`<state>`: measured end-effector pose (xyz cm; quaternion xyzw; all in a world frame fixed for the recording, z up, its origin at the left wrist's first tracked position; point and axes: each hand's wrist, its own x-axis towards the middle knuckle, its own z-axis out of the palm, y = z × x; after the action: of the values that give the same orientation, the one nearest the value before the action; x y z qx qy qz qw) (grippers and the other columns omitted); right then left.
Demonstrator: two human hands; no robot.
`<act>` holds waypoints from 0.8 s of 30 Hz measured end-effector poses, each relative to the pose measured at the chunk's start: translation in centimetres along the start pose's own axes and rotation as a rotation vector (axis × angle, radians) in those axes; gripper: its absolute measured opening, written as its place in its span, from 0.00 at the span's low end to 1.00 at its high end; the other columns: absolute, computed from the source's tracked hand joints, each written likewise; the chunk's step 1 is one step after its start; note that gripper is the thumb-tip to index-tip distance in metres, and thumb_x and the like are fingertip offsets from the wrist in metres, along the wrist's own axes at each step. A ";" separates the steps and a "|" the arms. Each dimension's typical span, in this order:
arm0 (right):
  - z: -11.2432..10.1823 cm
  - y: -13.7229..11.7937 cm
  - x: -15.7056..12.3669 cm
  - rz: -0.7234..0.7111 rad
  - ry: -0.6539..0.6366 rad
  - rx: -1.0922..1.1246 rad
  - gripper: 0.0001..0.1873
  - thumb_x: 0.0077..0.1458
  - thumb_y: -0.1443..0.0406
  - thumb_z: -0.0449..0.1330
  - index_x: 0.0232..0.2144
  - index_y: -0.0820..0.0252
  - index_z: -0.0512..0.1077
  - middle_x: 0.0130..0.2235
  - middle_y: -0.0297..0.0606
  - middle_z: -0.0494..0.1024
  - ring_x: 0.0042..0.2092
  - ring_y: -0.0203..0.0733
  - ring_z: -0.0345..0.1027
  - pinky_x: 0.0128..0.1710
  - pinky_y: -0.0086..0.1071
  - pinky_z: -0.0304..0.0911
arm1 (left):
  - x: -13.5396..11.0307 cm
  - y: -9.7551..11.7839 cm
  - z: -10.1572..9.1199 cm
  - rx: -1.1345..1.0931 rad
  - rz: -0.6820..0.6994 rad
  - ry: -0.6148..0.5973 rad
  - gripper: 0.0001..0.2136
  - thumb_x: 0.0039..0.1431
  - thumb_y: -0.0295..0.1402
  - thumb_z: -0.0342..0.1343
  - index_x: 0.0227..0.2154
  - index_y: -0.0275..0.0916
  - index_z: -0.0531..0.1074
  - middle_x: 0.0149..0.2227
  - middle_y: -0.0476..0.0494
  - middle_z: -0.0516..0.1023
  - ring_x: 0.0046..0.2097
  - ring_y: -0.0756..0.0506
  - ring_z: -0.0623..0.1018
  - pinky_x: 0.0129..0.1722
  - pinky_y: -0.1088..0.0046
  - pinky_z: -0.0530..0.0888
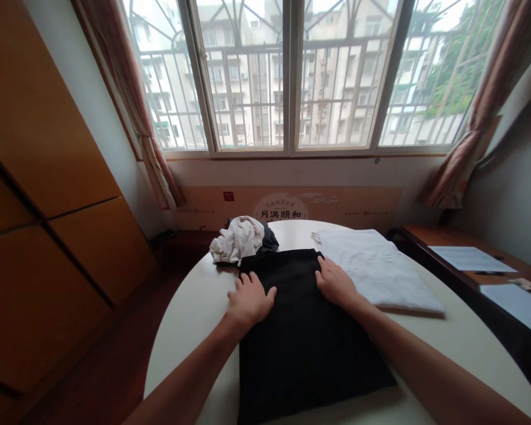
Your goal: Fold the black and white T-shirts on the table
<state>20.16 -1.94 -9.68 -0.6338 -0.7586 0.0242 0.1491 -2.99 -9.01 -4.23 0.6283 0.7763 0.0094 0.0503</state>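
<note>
A black piece of clothing (301,348), folded into a long flat shape, lies on the round white table (177,336). My left hand (248,298) rests on its left edge with fingers spread and thumb out. On the far right edge lies my right hand (335,282), its fingers stretched along the cloth near the top corner. Both palms face down on the fabric. Just right of the black cloth is a folded white garment (380,271). Past my left hand sits a crumpled light grey garment (239,239), with dark cloth (269,239) bunched behind it.
To the right a wooden side table (418,236) carries sheets of paper (471,258) and a pen. Wooden cabinets (84,254) stand on the left. Beyond the table are a printed cardboard panel (371,200), barred windows and tied curtains (153,159).
</note>
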 end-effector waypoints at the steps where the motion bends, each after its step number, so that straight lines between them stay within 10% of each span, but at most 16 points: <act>1: 0.0 0.2 0.2 0.028 0.033 0.014 0.33 0.70 0.64 0.51 0.71 0.79 0.59 0.69 0.64 0.65 0.71 0.58 0.58 0.70 0.46 0.51 | 0.3 -0.4 -0.4 0.003 -0.046 0.019 0.39 0.69 0.50 0.49 0.70 0.18 0.56 0.68 0.11 0.61 0.67 0.23 0.66 0.60 0.44 0.69; 9: -1.6 1.8 2.4 0.235 0.063 0.715 0.20 0.58 0.59 0.65 0.49 0.65 0.76 0.43 0.48 0.83 0.46 0.53 0.78 0.46 0.37 0.70 | 5.3 -5.0 -0.5 -0.769 0.050 -0.028 0.15 0.57 0.42 0.64 0.34 0.33 0.76 0.34 0.37 0.81 0.40 0.35 0.81 0.35 0.68 0.73; 14: -3.1 3.2 2.2 0.308 -0.392 1.118 0.22 0.54 0.47 0.70 0.30 0.59 0.73 0.22 0.35 0.74 0.25 0.43 0.70 0.23 0.32 0.65 | 5.3 -5.0 -0.8 -1.232 0.081 -0.141 0.14 0.47 0.38 0.69 0.35 0.35 0.78 0.38 0.39 0.84 0.41 0.38 0.83 0.39 0.67 0.76; 18: -4.1 3.0 1.3 0.179 -0.581 1.289 0.21 0.52 0.51 0.74 0.35 0.61 0.76 0.31 0.39 0.82 0.31 0.43 0.77 0.29 0.30 0.71 | 4.0 -4.6 -1.9 -1.217 0.080 -0.253 0.19 0.47 0.38 0.70 0.41 0.35 0.79 0.42 0.38 0.85 0.45 0.36 0.84 0.40 0.67 0.78; 24: -5.3 2.1 0.8 0.209 -0.467 1.408 0.16 0.49 0.64 0.71 0.42 0.60 0.77 0.38 0.41 0.85 0.36 0.48 0.80 0.36 0.35 0.76 | 3.2 -4.5 -2.4 -1.216 0.075 -0.418 0.19 0.45 0.40 0.73 0.38 0.33 0.80 0.39 0.37 0.86 0.40 0.38 0.84 0.35 0.70 0.78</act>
<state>23.46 -1.59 -4.93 -0.4358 -0.5115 0.6519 0.3514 -8.25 -6.69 -2.39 0.5029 0.5838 0.3269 0.5472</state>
